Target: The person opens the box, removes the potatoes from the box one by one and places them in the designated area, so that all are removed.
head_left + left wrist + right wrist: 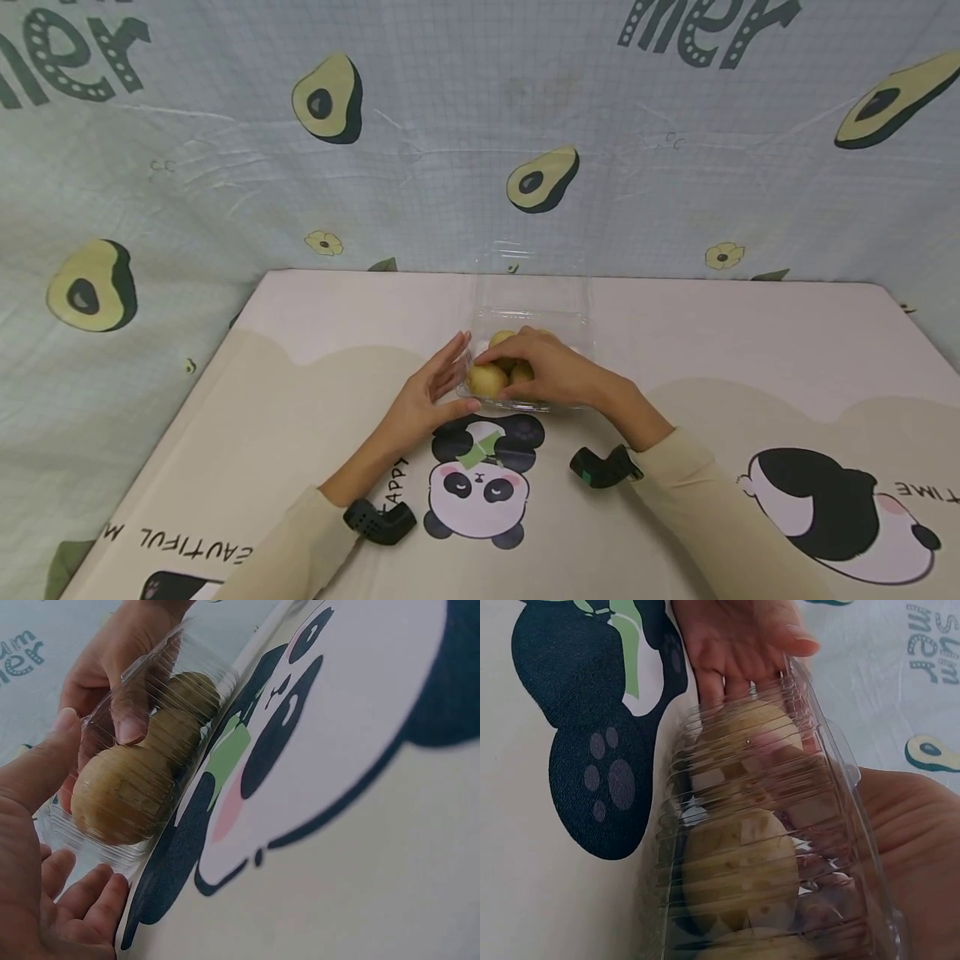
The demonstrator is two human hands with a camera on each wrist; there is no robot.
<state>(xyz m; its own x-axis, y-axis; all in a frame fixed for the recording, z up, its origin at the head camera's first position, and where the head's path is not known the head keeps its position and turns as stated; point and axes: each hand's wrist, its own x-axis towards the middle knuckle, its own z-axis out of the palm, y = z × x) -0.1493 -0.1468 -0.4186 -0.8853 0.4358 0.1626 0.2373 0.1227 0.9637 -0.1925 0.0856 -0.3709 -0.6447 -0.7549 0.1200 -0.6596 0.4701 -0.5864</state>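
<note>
L hand (435, 392) fingers straight vs clear box (528, 321); R hand (551, 371) fingers curled on potato (487, 379).

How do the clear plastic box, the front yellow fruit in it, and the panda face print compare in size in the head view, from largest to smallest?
1. Clear plastic box, counting its raised lid.
2. Panda face print; it looks close to the box and lies nearer the camera, so this order is unsure.
3. Front yellow fruit, plainly smallest.

This is probably a home or a small recording corner: a table (300, 400) with a cartoon panda cloth (477, 483), and an avocado-printed sheet (480, 150) hanging behind as backdrop.
</note>
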